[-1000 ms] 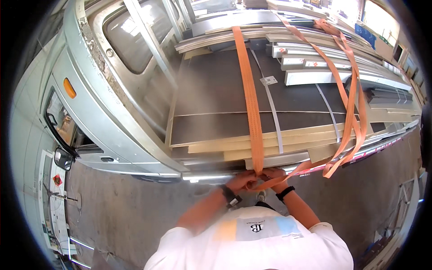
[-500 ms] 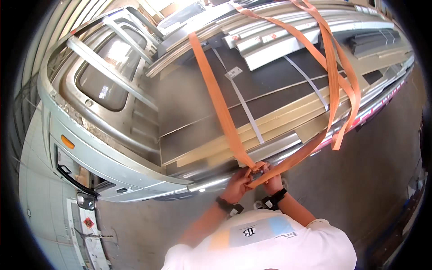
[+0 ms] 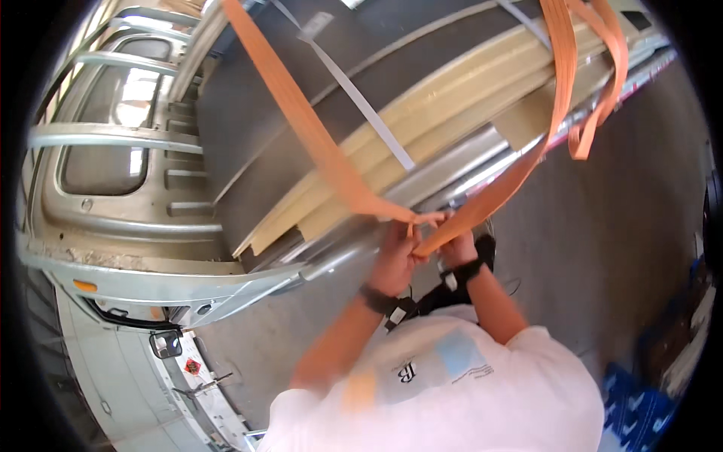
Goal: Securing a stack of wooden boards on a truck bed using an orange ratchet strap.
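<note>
An orange strap (image 3: 312, 147) comes down across the load on the truck bed to the bed's near side. There my left hand (image 3: 395, 260) is closed on it, with a fold of webbing at the fingers. My right hand (image 3: 458, 248) grips the strap just beside it, close to the left. From between the hands, another length of the orange strap (image 3: 497, 197) rises to the right over the load. Whether a buckle sits between my fingers is hidden. Both wrists wear dark bands.
Flat dark panels (image 3: 263, 98), cream boards (image 3: 422, 113) and metal profiles (image 3: 467, 162) lie on the bed. The bed's side rail (image 3: 331, 264) runs in front of me. A cab with metal bars (image 3: 113, 139) and a side mirror (image 3: 166, 344) stand left. A loose strap loop (image 3: 591, 124) hangs right.
My view has tilted down and shifted, so the load sits higher in the picture. Both hands stay together on the strap, which they still hold.
</note>
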`<state>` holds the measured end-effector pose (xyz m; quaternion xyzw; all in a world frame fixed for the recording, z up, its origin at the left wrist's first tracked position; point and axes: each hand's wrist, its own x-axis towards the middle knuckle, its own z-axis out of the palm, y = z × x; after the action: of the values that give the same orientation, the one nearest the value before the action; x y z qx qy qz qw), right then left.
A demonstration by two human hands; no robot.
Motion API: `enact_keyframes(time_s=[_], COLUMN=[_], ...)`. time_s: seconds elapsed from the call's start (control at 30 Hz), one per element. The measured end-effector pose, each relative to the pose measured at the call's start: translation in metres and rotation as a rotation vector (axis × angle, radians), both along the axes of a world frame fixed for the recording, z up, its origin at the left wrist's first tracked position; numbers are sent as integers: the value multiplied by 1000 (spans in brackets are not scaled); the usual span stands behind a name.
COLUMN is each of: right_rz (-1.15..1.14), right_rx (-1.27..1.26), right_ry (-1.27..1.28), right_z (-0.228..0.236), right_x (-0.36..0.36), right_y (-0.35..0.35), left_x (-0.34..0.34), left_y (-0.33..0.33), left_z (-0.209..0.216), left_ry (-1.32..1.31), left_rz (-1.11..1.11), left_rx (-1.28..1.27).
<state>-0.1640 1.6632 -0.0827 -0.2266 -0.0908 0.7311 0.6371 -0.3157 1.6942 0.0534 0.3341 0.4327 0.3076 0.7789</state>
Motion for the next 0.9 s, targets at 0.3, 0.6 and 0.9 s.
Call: enact_keyframes(time_s=[0.3, 0.6, 0.9], right_rz=[-204, 62, 74], right_rx=[-240, -113, -172], right_ry=[-11, 30, 294], right_z=[10, 7, -46], right_x=[-28, -33, -46], right_y=[10, 17, 40], left_x=[7, 4, 10], left_y=[-2, 16, 24], left_z=[25, 8, -17], left_ry=[91, 16, -67], left_rz=[24, -129, -56], left_rx=[32, -56, -45])
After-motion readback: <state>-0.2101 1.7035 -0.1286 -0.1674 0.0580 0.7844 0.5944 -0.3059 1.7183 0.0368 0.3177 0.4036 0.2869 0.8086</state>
